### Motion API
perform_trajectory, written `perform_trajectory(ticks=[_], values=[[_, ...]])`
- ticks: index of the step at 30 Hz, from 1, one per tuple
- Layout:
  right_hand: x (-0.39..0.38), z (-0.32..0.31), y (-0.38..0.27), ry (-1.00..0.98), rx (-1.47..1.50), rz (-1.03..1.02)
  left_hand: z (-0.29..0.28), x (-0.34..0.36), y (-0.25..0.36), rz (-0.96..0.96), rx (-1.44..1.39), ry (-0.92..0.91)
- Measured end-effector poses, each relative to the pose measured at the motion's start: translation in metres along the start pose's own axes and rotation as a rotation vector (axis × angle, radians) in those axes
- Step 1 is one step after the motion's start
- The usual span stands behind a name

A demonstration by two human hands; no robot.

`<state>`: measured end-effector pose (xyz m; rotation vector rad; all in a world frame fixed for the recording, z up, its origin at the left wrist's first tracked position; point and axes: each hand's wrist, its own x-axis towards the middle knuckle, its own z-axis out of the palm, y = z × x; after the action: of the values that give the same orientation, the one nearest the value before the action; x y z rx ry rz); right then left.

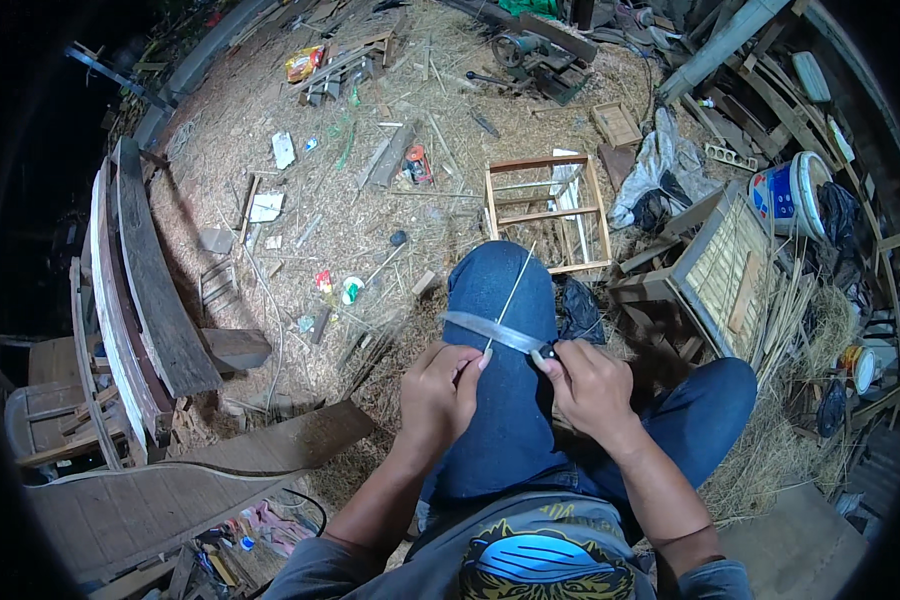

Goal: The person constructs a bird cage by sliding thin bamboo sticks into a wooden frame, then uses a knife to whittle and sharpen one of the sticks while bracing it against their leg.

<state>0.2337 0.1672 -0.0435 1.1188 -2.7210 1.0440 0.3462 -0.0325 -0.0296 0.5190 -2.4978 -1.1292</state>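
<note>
We locate the thin strip point(511, 292) at the centre of the frame, lying over the raised knee point(492, 272) in blue denim, with its free end pointing up and slightly right. The left hand point(438, 388) pinches the strip near its lower end between thumb and finger. The right hand point(592, 386) is closed around the dark handle of the knife point(500, 331), with its thumb at the base of the blade; the blade crosses the strip just above the left thumb. We judge the principal hazard to be a cut to that thumb: should the blade skid or be drawn downward in the frame, little space separates the edge from the skin. A second hazard is the knee, which appears to back the work directly; excess pressure, or a strip that splits abruptly, could send the edge into the denim. We cannot tell which way the cutting edge faces, and the blade is partly blurred. The strip is slender and held at one end only, so it could twist, flex or snap under an uneven stroke. If dropped, it could be hard to find among the straw and shavings on the ground point(240, 120) at upper left.
</note>
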Motion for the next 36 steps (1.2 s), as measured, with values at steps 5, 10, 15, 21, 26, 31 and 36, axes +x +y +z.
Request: perform_trajectory(ticks=[5,10,15,21,26,31,36], values=[[0.006,-0.003,-0.001,-0.036,-0.021,-0.035,0.009,-0.003,0.005,0.022,0.087,0.056],[0.013,-0.011,-0.002,-0.071,-0.094,-0.096,0.016,-0.005,0.006,0.031,0.102,0.075],[0.015,-0.011,-0.001,-0.090,-0.115,-0.138,0.022,-0.007,0.003,0.020,0.116,0.097],[0.017,-0.017,0.002,-0.123,-0.080,-0.142,0.025,-0.009,-0.001,0.036,0.097,0.102],[0.016,-0.018,0.003,-0.150,-0.093,-0.093,0.024,-0.009,0.000,0.046,0.116,0.119],[0.022,-0.019,0.010,-0.056,-0.142,-0.049,0.023,-0.009,0.002,0.048,0.108,0.113],[0.019,-0.020,0.005,-0.131,-0.092,-0.101,0.023,-0.010,0.001,0.048,0.125,0.117]])
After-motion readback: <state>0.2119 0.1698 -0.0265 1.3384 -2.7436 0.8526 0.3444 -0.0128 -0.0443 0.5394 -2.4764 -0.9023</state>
